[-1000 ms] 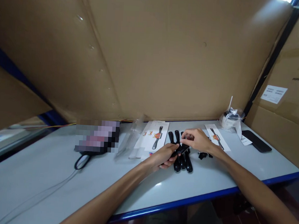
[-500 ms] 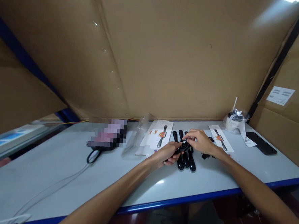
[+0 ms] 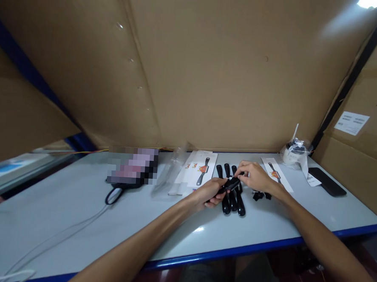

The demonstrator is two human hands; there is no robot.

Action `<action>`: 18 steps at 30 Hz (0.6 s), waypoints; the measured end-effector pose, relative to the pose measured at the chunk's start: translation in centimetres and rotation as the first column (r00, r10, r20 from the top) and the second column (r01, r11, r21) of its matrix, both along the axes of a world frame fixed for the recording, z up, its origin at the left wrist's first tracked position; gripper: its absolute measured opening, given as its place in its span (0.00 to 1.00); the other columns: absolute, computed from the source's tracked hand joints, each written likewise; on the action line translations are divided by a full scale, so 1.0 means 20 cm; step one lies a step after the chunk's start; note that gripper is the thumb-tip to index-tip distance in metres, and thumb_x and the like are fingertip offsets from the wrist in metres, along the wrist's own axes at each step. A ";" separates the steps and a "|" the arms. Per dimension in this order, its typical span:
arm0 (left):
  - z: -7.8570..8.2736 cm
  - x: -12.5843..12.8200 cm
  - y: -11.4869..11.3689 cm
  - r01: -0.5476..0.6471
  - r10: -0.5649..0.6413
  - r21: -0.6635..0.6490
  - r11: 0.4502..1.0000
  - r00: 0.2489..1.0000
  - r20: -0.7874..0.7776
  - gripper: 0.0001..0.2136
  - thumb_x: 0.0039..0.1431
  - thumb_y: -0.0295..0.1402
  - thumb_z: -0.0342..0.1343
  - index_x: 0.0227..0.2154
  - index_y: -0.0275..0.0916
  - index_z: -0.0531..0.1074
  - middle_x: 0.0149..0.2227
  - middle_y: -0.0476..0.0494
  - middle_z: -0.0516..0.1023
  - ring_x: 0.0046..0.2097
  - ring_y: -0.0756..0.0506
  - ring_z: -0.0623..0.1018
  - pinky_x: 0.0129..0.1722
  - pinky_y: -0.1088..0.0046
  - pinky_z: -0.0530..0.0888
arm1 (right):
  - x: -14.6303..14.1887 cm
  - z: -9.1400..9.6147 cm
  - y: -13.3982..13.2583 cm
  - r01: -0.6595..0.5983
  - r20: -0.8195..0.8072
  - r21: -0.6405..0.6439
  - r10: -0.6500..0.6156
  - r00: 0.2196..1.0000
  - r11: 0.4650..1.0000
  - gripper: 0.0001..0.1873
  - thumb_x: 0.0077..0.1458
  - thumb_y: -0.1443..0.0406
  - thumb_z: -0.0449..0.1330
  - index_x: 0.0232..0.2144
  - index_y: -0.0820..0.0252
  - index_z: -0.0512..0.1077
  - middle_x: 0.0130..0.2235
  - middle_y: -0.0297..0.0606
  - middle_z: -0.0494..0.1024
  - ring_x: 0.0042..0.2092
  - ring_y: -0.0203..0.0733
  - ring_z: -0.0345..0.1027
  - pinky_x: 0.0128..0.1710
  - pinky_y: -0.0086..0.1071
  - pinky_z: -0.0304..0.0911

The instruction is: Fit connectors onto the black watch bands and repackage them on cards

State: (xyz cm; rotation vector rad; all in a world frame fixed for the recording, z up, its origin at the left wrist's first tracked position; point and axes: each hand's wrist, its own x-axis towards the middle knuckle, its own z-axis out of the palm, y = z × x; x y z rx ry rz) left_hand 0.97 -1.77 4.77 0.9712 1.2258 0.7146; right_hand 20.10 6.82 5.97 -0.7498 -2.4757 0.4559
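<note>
My left hand (image 3: 208, 194) is closed round a black strap (image 3: 228, 186) and holds it just above the table. My right hand (image 3: 252, 176) pinches the far end of that same strap with its fingertips. Under both hands several more black straps (image 3: 232, 203) lie side by side on the pale table (image 3: 75, 219). A few small black pieces (image 3: 261, 195) sit by my right wrist. White printed cards (image 3: 199, 172) showing a strap lie just behind my left hand, and one more card (image 3: 277, 174) lies behind my right hand.
A clear plastic sleeve (image 3: 170, 174) lies left of the cards. A black loop and thin white cables (image 3: 111, 194) trail left. A bagged cup (image 3: 294, 151) and a dark phone (image 3: 327, 182) sit at the back right. Cardboard walls enclose the table; its blue front edge (image 3: 248, 249) is near.
My right hand's fingers have slid a little along the strap end, and both hands stay together over the straps. The view has shifted slightly.
</note>
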 end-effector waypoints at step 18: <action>0.02 0.03 -0.03 0.044 -0.044 0.011 0.999 0.999 -0.011 0.15 0.69 0.41 0.45 0.29 0.38 0.65 0.17 0.58 0.55 0.16 0.56 0.49 0.14 0.82 0.45 | -0.08 -0.02 -0.10 -0.021 -0.062 0.080 0.026 0.998 0.997 0.07 0.56 0.74 0.63 0.33 0.60 0.80 0.33 0.34 0.77 0.33 0.35 0.67 0.36 0.29 0.58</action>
